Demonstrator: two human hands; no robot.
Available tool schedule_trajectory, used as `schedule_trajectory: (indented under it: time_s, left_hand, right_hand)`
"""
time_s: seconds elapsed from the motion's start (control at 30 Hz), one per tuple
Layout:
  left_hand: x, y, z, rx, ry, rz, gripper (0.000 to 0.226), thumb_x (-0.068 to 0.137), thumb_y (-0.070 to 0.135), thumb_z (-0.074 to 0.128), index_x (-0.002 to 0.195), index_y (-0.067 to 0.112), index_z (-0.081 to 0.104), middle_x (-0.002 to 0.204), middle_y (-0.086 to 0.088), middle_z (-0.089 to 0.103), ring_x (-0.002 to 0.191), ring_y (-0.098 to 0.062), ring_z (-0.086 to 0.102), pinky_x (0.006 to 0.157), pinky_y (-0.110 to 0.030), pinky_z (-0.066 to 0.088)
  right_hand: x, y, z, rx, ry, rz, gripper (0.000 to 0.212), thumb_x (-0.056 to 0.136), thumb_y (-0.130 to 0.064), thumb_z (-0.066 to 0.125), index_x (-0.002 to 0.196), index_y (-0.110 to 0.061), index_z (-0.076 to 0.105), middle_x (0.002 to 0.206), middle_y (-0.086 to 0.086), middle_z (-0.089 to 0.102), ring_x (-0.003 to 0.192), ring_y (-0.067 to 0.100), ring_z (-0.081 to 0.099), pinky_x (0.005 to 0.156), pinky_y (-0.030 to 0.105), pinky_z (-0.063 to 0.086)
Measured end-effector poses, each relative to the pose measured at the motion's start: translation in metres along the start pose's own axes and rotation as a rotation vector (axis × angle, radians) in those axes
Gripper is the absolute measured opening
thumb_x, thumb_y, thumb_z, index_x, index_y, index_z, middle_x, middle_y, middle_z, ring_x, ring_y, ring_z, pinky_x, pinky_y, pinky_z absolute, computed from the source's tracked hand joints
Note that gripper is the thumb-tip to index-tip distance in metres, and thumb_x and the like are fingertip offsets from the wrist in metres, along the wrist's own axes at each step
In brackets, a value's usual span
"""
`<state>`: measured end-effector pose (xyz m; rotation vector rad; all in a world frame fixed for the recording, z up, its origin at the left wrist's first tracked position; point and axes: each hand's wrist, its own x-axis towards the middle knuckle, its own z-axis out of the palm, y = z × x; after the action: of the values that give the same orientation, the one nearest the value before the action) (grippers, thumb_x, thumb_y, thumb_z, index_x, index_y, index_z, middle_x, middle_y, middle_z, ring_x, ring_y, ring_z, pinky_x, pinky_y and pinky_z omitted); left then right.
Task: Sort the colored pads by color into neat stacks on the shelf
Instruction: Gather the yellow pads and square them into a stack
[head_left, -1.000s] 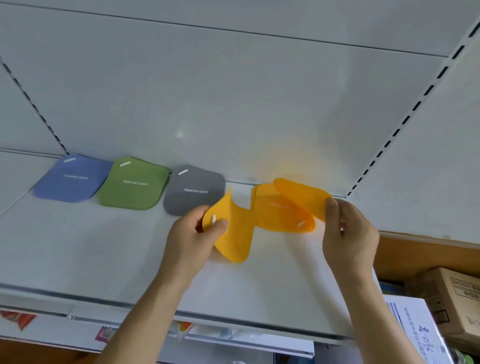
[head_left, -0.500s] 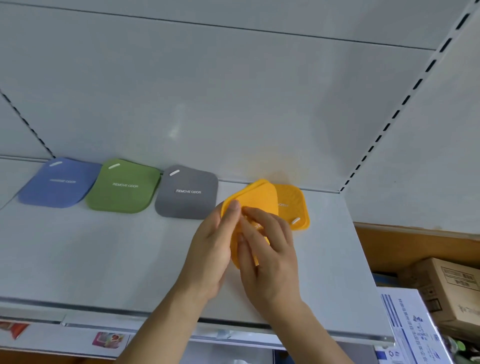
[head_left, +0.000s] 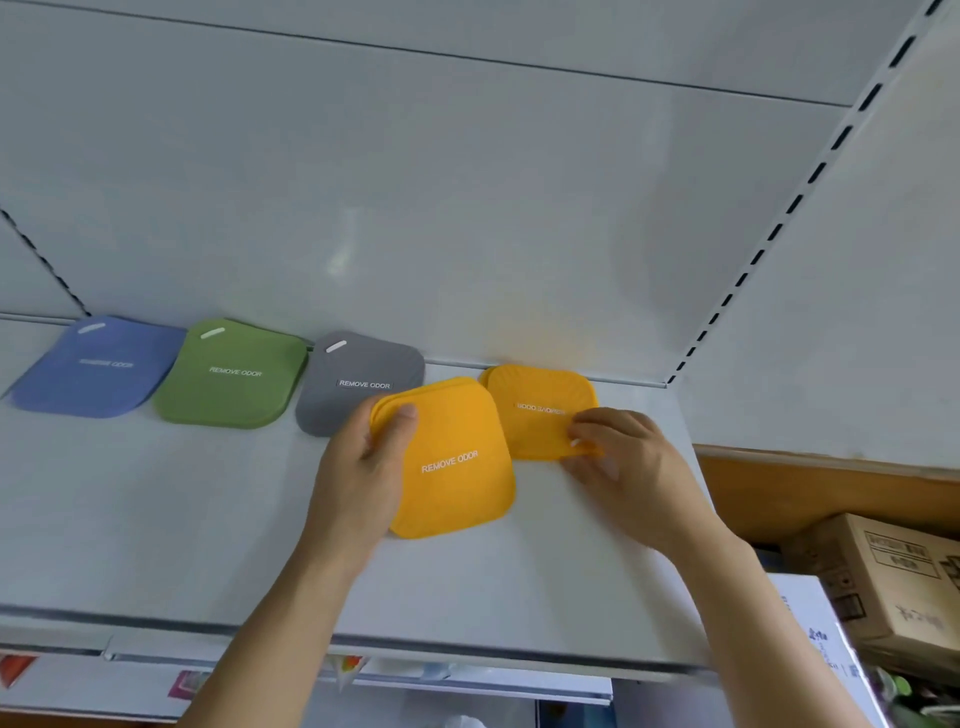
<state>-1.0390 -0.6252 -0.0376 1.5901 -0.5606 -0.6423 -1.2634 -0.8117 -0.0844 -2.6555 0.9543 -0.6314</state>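
Head view: two yellow pads (head_left: 452, 462), one behind the other, are held in the left hand (head_left: 358, 483). The thumb lies on the front face near the top left corner and the fingers, hidden, appear to curl behind. This pair is raised off the shelf (head_left: 156, 519) and tilted, its "REMOVE ODOR" print facing the camera. Its top edge overlaps the near corner of the grey pad (head_left: 358, 384).

Just to the right, another yellow pad (head_left: 540, 410) lies flat on the shelf against the back panel, print upside down. The right hand (head_left: 623, 462) rests at its near right corner, fingertips pinching or lifting that edge; the exact contact is blurred.

Further left along the back of the shelf, the grey pad, a green pad (head_left: 234, 374) and a blue pad (head_left: 98, 366) sit in a row, each apparently a settled stack, green slightly overlapping blue. Cardboard boxes (head_left: 893, 577) stand lower right, beyond the shelf end.

Assessment: the pads look thin, light and flexible, likely silicone or soft rubber, with a grippy surface. They should bend rather than break. A corner or edge pinch suffices for lifting; for squaring a stack, support from both sides is advisable, since layers may cling and shift together. Remaining work appears to be joining the yellow pads into one aligned stack.
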Motion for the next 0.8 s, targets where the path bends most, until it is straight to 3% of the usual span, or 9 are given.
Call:
schedule_trajectory:
  time_s: [0.13, 0.27, 0.33, 0.4, 0.47, 0.57, 0.67, 0.8]
  left_hand:
    - [0.001, -0.001, -0.001, -0.021, 0.013, -0.026, 0.024, 0.095, 0.052, 0.062, 0.110, 0.035, 0.070, 0.109, 0.012, 0.074, 0.106, -0.015, 0.068, 0.088, -0.040, 0.055]
    - [0.001, 0.002, -0.001, -0.075, 0.014, -0.084, 0.016, 0.104, 0.040, 0.059, 0.114, 0.035, 0.071, 0.115, 0.009, 0.074, 0.109, -0.018, 0.070, 0.092, -0.048, 0.059]
    - [0.000, 0.004, -0.002, -0.109, 0.025, -0.085, 0.016, 0.103, 0.043, 0.060, 0.113, 0.037, 0.071, 0.115, 0.010, 0.074, 0.110, -0.019, 0.070, 0.095, -0.053, 0.059]
    - [-0.002, 0.005, -0.001, -0.119, 0.027, -0.061, 0.019, 0.100, 0.048, 0.062, 0.114, 0.040, 0.071, 0.117, 0.011, 0.075, 0.112, -0.018, 0.070, 0.100, -0.056, 0.056]
    - [-0.005, 0.006, 0.004, -0.133, 0.023, -0.031, 0.018, 0.099, 0.048, 0.063, 0.113, 0.042, 0.072, 0.115, 0.013, 0.076, 0.112, -0.016, 0.070, 0.102, -0.055, 0.055]
    - [-0.012, 0.015, 0.014, -0.151, 0.000, -0.008, 0.014, 0.104, 0.042, 0.060, 0.108, 0.042, 0.074, 0.109, 0.010, 0.077, 0.109, -0.018, 0.072, 0.101, -0.056, 0.056]
    - [-0.018, 0.021, 0.022, -0.198, -0.063, 0.011, 0.024, 0.101, 0.045, 0.059, 0.110, 0.030, 0.075, 0.112, -0.002, 0.078, 0.115, -0.030, 0.070, 0.105, -0.062, 0.051]
    - [-0.019, 0.020, 0.018, -0.264, -0.096, -0.031, 0.025, 0.103, 0.044, 0.060, 0.108, 0.026, 0.076, 0.112, -0.006, 0.078, 0.115, -0.030, 0.071, 0.106, -0.062, 0.051]
  right_hand:
    - [0.005, -0.008, -0.007, 0.149, 0.042, 0.131, 0.017, 0.096, -0.028, 0.073, 0.112, -0.027, 0.080, 0.122, -0.014, 0.072, 0.116, 0.016, 0.061, 0.098, 0.026, 0.046]
    - [0.013, -0.024, -0.021, 0.401, 0.022, 0.440, 0.014, 0.098, -0.035, 0.068, 0.103, -0.036, 0.081, 0.103, -0.018, 0.077, 0.100, 0.007, 0.067, 0.084, 0.020, 0.050]
    - [0.012, -0.032, -0.029, 0.323, 0.166, 0.474, 0.015, 0.099, -0.033, 0.067, 0.100, -0.033, 0.082, 0.094, -0.018, 0.076, 0.094, 0.008, 0.069, 0.077, 0.024, 0.050]
    - [0.009, -0.045, -0.040, 0.176, 0.389, 0.396, 0.017, 0.099, -0.023, 0.066, 0.094, -0.027, 0.081, 0.084, -0.010, 0.075, 0.082, 0.017, 0.068, 0.069, 0.027, 0.047]
    - [0.004, -0.066, -0.050, 0.150, 0.518, 0.310, 0.017, 0.099, -0.020, 0.064, 0.091, -0.025, 0.078, 0.080, -0.006, 0.071, 0.070, 0.014, 0.062, 0.066, 0.017, 0.044]
    - [-0.004, -0.111, -0.042, 0.288, 0.439, 0.262, 0.014, 0.095, -0.030, 0.063, 0.095, -0.030, 0.077, 0.082, -0.011, 0.071, 0.072, 0.008, 0.062, 0.068, 0.004, 0.040]
    - [-0.006, -0.155, -0.017, 0.588, 0.247, 0.242, 0.013, 0.095, -0.037, 0.063, 0.100, -0.042, 0.074, 0.092, -0.020, 0.074, 0.084, 0.000, 0.068, 0.072, 0.008, 0.046]
    - [-0.013, -0.167, -0.003, 0.790, 0.137, 0.209, 0.029, 0.106, -0.035, 0.050, 0.126, -0.034, 0.071, 0.117, -0.020, 0.074, 0.113, 0.002, 0.068, 0.090, 0.018, 0.052]
